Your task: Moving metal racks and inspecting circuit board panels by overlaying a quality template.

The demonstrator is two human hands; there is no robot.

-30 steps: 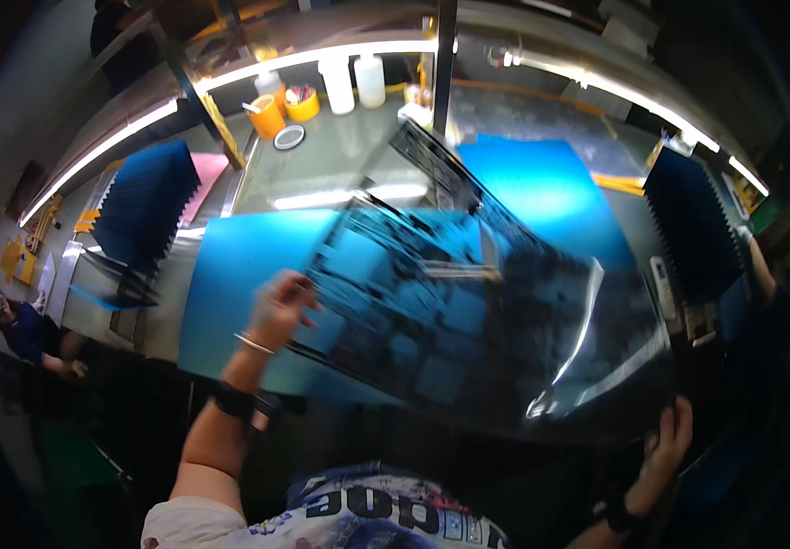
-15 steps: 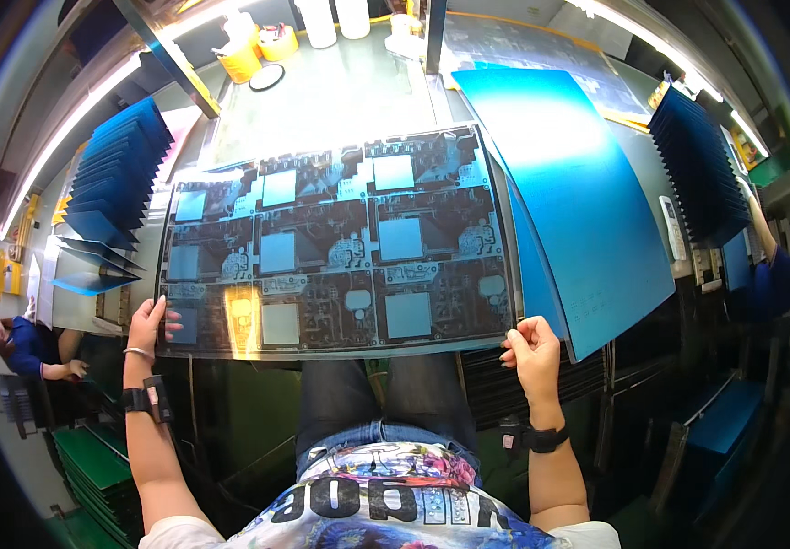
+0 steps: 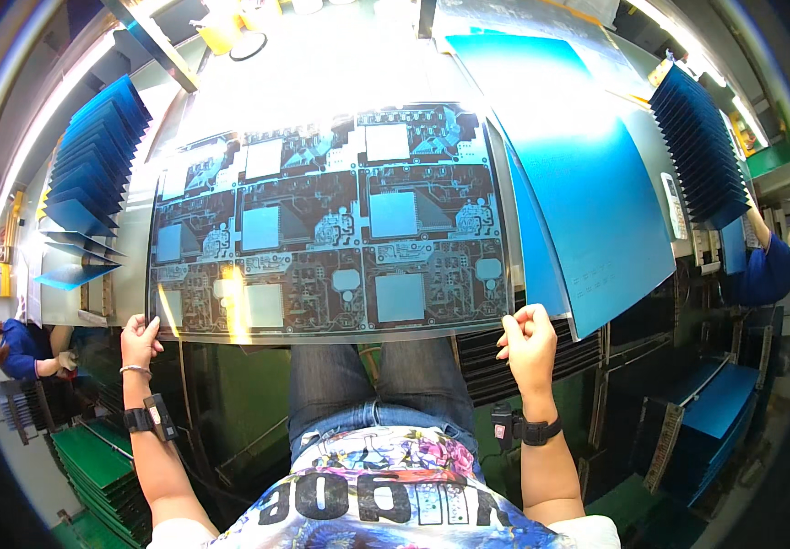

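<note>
We are looking down at our own two bare hands holding a large, thin, glossy dark film sheet printed with circuit-board patterns (image 3: 331,220) flat above a brightly lit glass light table (image 3: 322,64). Our left hand (image 3: 140,340) pinches the sheet's near left corner, fingers closed on its edge. Our right hand (image 3: 528,340) is curled shut around the near right corner. The sheet lies level, spread wide between both hands, its near edge over our lap and its far edge reaching over the table.

As far as we can judge, the sheet is laid out for viewing and still in hand, not yet set down or filed.

The film looks smooth and flexible, bowing slightly, with pale square windows and fine traces repeated in a grid; bright glare streaks its near left part. Just beside it on the right lies a stack of plain matte blue rectangular panels (image 3: 578,183), one edge tucked under the film. A rack of upright blue panels (image 3: 88,183) fans out to the left, and another rack of blue panels (image 3: 702,146) stands to the right. A person in a blue shirt (image 3: 10,343) sits at far left.
</note>
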